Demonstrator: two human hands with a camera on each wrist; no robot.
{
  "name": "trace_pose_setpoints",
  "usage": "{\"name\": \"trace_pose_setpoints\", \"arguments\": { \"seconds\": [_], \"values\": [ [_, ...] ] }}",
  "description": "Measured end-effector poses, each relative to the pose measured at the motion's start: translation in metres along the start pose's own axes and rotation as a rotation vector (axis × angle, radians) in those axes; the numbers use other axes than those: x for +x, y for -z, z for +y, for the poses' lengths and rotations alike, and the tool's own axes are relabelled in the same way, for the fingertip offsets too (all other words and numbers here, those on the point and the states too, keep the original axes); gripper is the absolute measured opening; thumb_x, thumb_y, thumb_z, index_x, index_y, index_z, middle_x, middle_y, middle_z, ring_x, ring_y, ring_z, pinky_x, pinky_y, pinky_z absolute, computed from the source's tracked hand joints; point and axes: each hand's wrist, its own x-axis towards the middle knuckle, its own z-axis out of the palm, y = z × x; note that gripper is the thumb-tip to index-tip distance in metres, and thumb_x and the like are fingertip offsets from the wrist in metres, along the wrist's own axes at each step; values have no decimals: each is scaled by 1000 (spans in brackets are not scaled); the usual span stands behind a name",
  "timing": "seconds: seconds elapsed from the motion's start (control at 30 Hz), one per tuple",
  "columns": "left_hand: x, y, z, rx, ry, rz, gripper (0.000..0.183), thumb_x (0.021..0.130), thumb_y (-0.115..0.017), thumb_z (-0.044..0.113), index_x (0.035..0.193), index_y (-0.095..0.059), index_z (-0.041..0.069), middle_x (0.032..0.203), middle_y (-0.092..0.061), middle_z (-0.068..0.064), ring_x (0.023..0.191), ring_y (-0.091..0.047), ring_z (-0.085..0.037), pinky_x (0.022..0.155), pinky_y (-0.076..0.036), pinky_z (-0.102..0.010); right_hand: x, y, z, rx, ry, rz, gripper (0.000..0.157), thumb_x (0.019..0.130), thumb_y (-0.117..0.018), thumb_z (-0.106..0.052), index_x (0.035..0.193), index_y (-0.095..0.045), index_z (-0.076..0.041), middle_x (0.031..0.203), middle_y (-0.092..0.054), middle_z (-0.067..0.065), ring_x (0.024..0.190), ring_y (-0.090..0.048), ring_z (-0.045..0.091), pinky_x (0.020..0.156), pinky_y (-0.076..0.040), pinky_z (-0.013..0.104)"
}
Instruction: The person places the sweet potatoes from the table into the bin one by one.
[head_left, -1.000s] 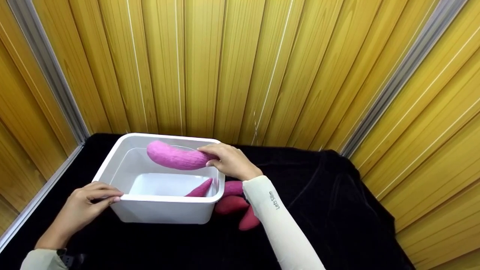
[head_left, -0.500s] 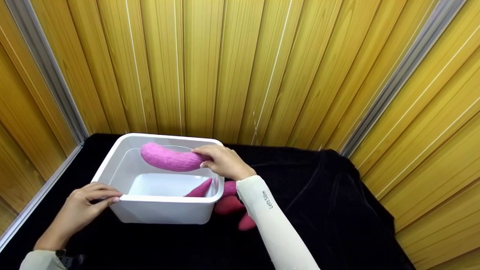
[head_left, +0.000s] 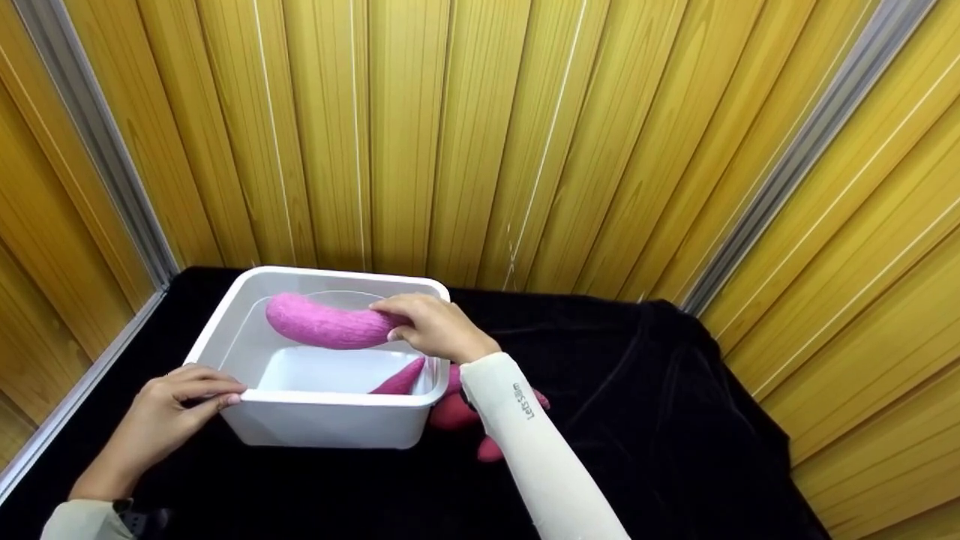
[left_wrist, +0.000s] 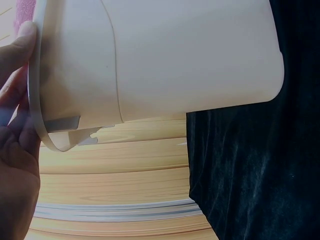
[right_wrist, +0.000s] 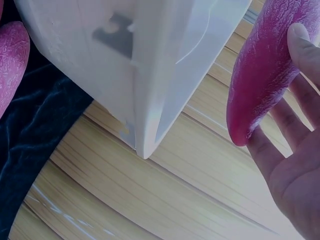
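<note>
My right hand (head_left: 439, 326) grips the narrow end of a curved pink sweet potato (head_left: 322, 322). The sweet potato lies nearly level over the inside of a white plastic bin (head_left: 330, 421), its blunt end pointing left. In the right wrist view the thumb presses one side of the wrinkled skin, with fingers along the other. My left hand (head_left: 169, 409) pinches the bin's rim at the near left corner; the left wrist view shows thumb and fingers on that rim (left_wrist: 34, 90). Another, darker pink sweet potato (head_left: 401, 379) lies inside, partly hidden by the near wall.
Several more sweet potatoes (head_left: 451, 412) lie on the black cloth (head_left: 622, 420) right of the bin, partly covered by my right sleeve. Yellow wood-look panels (head_left: 480, 150) stand behind and at both sides, with grey metal strips (head_left: 787, 165) at the corners.
My right hand has carried the sweet potato left and slightly lower over the bin. More of the pile beyond the right sleeve shows. The left hand stays on the rim.
</note>
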Motion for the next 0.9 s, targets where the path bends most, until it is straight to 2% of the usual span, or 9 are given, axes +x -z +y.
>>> {"name": "trace_pose_setpoints", "arguments": {
  "seconds": [0.27,0.6,0.73,0.9],
  "values": [
    [1,-1,-3,-17,-39,8,42,55,-78,-23,80,-78,10,79,-71,2,85,-58,7,82,-40,-1,1,-2,0,22,24,0,45,91,-66,-19,134,-57,-15,133,-60,-2,126,-53,13,110,-39,27],
    [0,-1,-2,-11,-13,5,41,56,-78,-22,80,-78,11,80,-71,3,85,-58,8,83,-40,-1,2,-4,1,40,29,-10,41,92,-64,-16,133,-58,-13,133,-60,1,126,-53,15,110,-38,26],
    [1,-1,0,-12,-5,2,41,57,-78,-22,81,-78,11,80,-71,3,84,-58,8,83,-40,-1,1,-2,2,82,-6,-27,37,93,-64,-14,130,-61,-13,133,-60,1,127,-52,15,110,-38,27],
    [2,0,2,4,5,-3,41,57,-78,-21,81,-79,11,80,-71,3,84,-57,9,82,-40,0,-1,-1,2,85,-89,-64,38,92,-65,-23,130,-61,-20,135,-59,-3,129,-51,13,109,-40,29]
  ]
}}
